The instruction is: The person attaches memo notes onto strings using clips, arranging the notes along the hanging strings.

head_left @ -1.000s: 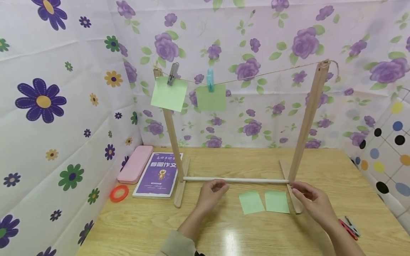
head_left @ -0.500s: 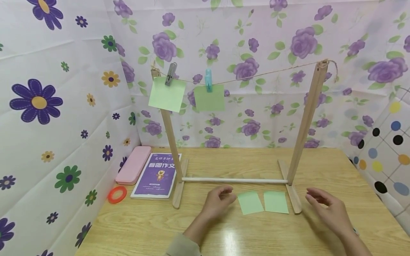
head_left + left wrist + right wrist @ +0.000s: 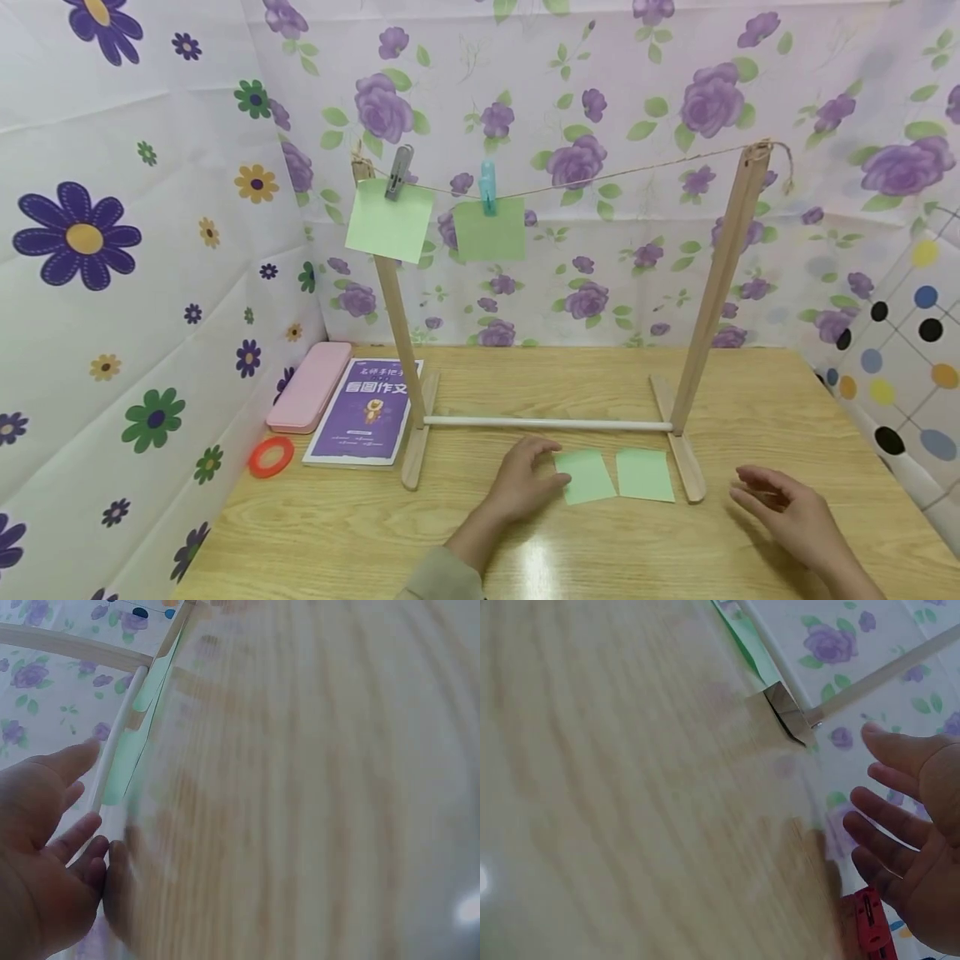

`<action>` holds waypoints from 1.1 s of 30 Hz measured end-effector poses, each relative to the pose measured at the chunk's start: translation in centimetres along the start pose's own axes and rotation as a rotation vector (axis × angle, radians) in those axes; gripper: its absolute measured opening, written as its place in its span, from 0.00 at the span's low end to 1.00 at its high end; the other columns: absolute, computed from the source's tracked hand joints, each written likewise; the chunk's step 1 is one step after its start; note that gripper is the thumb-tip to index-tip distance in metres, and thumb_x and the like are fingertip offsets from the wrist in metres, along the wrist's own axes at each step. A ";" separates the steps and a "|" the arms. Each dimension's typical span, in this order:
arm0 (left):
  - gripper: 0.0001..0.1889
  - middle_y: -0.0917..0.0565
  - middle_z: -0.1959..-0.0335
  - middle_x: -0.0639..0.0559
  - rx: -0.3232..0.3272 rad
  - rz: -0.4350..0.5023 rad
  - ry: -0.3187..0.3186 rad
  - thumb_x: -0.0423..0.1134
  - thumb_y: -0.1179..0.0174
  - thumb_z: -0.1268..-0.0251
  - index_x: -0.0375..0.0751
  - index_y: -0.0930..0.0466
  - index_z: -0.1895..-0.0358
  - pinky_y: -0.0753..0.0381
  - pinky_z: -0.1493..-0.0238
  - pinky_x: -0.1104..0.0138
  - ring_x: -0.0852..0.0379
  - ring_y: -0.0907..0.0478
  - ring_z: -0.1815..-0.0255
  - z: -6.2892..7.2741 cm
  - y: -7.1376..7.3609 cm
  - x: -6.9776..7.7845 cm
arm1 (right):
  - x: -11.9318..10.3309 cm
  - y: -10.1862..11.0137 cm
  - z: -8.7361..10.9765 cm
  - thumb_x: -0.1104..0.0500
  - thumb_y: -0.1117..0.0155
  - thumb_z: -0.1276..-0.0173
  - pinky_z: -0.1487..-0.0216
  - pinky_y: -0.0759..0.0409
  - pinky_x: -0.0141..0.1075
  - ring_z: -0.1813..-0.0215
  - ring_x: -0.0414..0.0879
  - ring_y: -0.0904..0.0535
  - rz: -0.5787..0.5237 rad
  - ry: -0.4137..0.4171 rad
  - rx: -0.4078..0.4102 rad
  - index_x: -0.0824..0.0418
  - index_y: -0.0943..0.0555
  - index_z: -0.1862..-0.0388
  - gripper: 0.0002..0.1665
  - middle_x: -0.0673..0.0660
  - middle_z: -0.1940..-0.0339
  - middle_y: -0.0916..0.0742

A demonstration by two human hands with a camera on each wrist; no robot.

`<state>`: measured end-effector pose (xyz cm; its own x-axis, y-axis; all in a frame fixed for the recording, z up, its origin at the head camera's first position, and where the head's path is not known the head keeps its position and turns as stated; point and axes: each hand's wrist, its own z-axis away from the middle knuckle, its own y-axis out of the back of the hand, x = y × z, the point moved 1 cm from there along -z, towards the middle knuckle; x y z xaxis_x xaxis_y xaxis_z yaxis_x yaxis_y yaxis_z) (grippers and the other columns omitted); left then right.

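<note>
Two green sticky notes lie side by side on the table, a left note (image 3: 589, 479) and a right note (image 3: 646, 476). My left hand (image 3: 522, 482) is at the left note's edge, thumb and fingers apart, with nothing held. To the right of the stand, my right hand (image 3: 787, 515) hovers low with loosely bent, empty fingers. A red clothespin (image 3: 871, 922) shows beside it in the right wrist view. Along the twine (image 3: 622, 173), a grey clothespin (image 3: 399, 172) and a blue clothespin (image 3: 488, 187) each hold up a green note.
A wooden stand has a left post (image 3: 398, 325), a right post (image 3: 718, 300) and a white crossbar (image 3: 547, 423) just behind the notes. At left are a purple book (image 3: 365, 417), a pink case (image 3: 311, 387) and an orange ring (image 3: 271, 457). Patterned cloth encloses the back and sides.
My left hand has moved right and down from the crossbar to the left note. My right hand has drawn away rightward from the right post's foot, over where clothespins showed.
</note>
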<state>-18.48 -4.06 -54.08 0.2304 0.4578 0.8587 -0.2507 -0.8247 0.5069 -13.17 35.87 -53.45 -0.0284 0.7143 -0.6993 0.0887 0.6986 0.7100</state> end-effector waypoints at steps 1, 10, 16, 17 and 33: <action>0.25 0.25 0.37 0.56 -0.004 -0.031 -0.018 0.49 0.30 0.35 0.46 0.22 0.37 0.28 0.30 0.48 0.48 0.30 0.33 -0.1 -0.1 0.0 | 0.2 0.0 0.1 0.45 0.31 0.30 0.61 0.19 0.20 0.57 0.22 0.23 -0.001 -0.005 -0.008 0.66 0.21 0.37 0.33 0.67 0.45 0.14; 0.27 0.23 0.39 0.57 0.012 -0.120 -0.055 0.42 0.23 0.45 0.50 0.19 0.40 0.34 0.30 0.47 0.51 0.31 0.36 -0.5 -0.6 -0.5 | 1.7 0.8 0.6 0.41 0.30 0.32 0.63 0.19 0.20 0.58 0.20 0.25 0.000 -0.070 -0.011 0.67 0.23 0.34 0.39 0.69 0.42 0.16; 0.22 0.18 0.45 0.64 0.006 -0.078 -0.054 0.40 0.23 0.44 0.52 0.15 0.45 0.32 0.30 0.50 0.55 0.29 0.38 -0.5 -0.4 -0.8 | 2.5 2.0 1.0 0.36 0.30 0.34 0.67 0.18 0.22 0.58 0.32 0.17 0.061 -0.148 -0.008 0.69 0.23 0.35 0.44 0.70 0.43 0.15; 0.22 0.18 0.45 0.64 0.002 -0.067 -0.049 0.39 0.23 0.44 0.52 0.15 0.45 0.31 0.30 0.51 0.55 0.29 0.38 -0.5 -0.4 -0.8 | 2.7 2.2 1.1 0.36 0.30 0.35 0.67 0.16 0.25 0.57 0.38 0.15 0.079 -0.148 -0.002 0.69 0.23 0.36 0.44 0.71 0.44 0.15; 0.28 0.20 0.42 0.62 -0.064 0.001 -0.034 0.38 0.23 0.45 0.51 0.19 0.38 0.29 0.30 0.54 0.55 0.31 0.36 -0.1 0.3 -0.8 | 5.8 4.8 1.9 0.31 0.27 0.42 0.74 0.24 0.37 0.70 0.46 0.25 0.339 -0.170 0.062 0.74 0.19 0.48 0.48 0.59 0.66 0.15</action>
<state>-18.87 -4.62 -54.66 0.2618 0.4449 0.8565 -0.3104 -0.8015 0.5112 -11.02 43.29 -54.29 0.1781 0.8834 -0.4335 0.1254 0.4165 0.9004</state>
